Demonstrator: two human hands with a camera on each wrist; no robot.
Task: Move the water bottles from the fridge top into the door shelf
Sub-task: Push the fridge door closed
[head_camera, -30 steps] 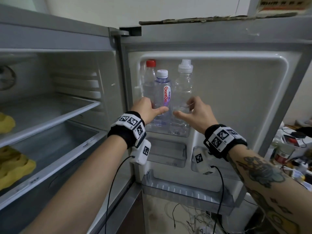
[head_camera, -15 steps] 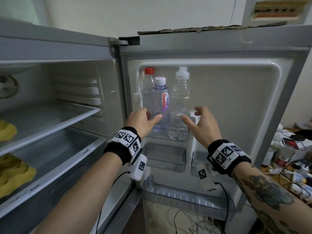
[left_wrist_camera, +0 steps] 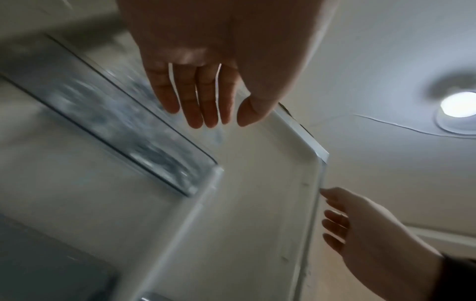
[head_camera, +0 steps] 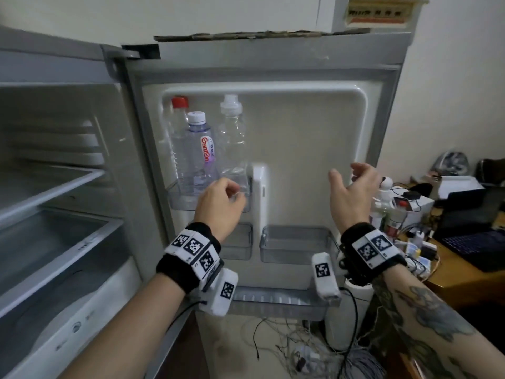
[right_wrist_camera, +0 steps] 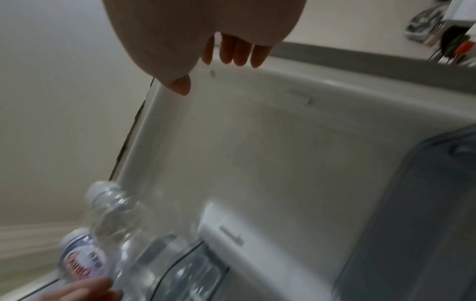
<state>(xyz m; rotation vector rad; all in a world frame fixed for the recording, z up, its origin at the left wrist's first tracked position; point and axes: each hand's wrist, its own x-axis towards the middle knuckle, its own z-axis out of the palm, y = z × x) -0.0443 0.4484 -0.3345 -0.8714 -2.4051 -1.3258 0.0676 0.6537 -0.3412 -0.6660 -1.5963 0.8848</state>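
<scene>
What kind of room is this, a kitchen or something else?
Probably a lived-in room at home or a small office rather than a proper kitchen. The open fridge door holds three water bottles, but right beside it a wooden desk carries a laptop, and loose cables lie on the floor.

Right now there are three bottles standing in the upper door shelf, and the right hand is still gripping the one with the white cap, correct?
Not quite. Three bottles do stand in the upper door shelf, but the right hand grips nothing: the head view shows it open in the air, well to the right of the white-capped bottle.
</scene>
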